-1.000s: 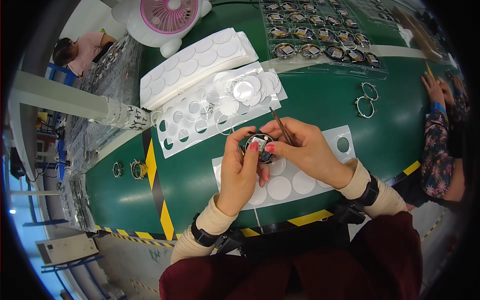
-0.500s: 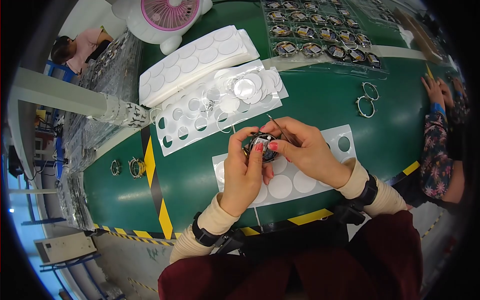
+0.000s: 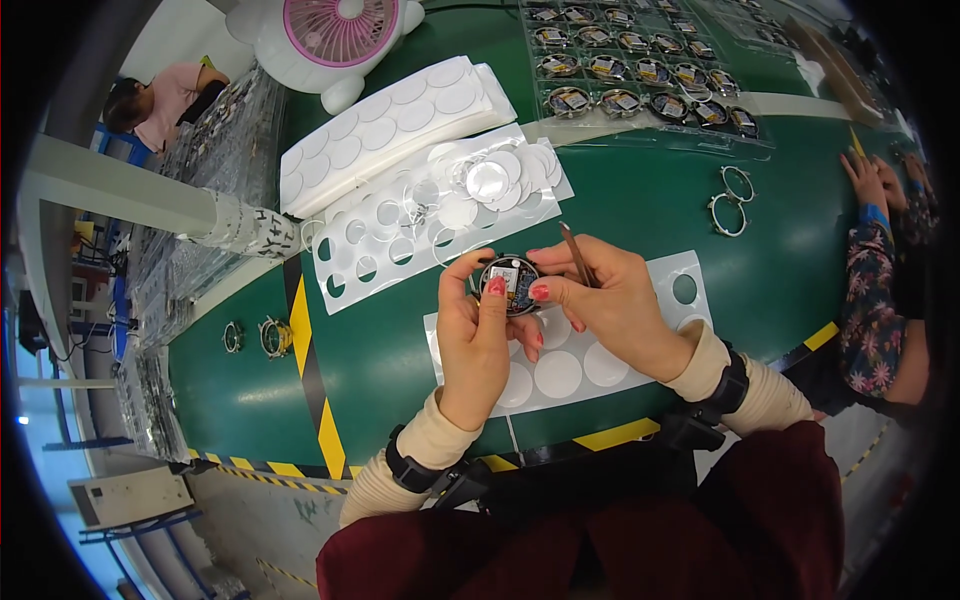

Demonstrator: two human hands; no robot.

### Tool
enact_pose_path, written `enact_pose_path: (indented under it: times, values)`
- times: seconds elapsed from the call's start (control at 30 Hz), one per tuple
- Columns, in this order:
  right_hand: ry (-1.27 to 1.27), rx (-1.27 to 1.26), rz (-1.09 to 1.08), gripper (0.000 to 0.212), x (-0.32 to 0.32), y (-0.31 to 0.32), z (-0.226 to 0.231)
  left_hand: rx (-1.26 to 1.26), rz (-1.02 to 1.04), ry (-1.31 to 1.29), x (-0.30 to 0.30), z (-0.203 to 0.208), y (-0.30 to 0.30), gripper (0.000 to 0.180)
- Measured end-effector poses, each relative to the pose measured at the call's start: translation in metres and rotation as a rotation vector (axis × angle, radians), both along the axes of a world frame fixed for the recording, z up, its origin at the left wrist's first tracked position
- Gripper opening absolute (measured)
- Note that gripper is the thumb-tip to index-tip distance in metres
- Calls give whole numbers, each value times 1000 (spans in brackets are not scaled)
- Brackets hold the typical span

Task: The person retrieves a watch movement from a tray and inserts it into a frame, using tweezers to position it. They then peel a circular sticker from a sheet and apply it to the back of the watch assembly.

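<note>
A round electronic watch module (image 3: 519,279) with a dark rim, a pale rectangular label and visible circuitry rests in my left hand (image 3: 474,352). My left thumb lies on its face, and the fingers wrap round its far and under sides. At the module's right edge are the thumb and forefinger of my right hand (image 3: 630,315); whether they touch it I cannot tell. Tucked in that hand, brownish tweezers (image 3: 575,250) point up and away from the module. Beneath both hands lies a sheet of round white stickers (image 3: 557,374), partly covered by them.
Beyond my hands are a sticker sheet with loose discs (image 3: 350,285), a stack of sticker sheets (image 3: 400,150) and a pink-and-white fan (image 3: 338,85). A clear tray (image 3: 590,130) holds several modules. Metal rings (image 3: 728,214) lie at right, others (image 3: 275,338) at left. A co-worker's hands (image 3: 872,190) are far right.
The module has moved slightly left and its face shows more fully. My right fingers have drawn back toward its edge, and the tweezers have swung more upright.
</note>
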State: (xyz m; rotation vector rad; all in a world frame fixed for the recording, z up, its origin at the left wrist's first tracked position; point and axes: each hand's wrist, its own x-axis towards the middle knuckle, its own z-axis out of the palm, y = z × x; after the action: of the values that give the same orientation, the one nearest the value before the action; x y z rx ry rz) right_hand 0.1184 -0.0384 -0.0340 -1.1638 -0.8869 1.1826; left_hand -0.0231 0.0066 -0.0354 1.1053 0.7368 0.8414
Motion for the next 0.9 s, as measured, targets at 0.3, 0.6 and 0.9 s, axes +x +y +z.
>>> enact_pose_path:
  times: [0.3,0.6,0.9]
  values:
    - [-73,92,-54,21,-2,1,-7,50,47,15,3,-1,-1,28]
    - [-83,179,-71,29,34,10,12,158,-132,69,4,0,-3,44]
    - [-361,-104,-460,7,242,91,47,116,-269,189,3,-1,-2,42]
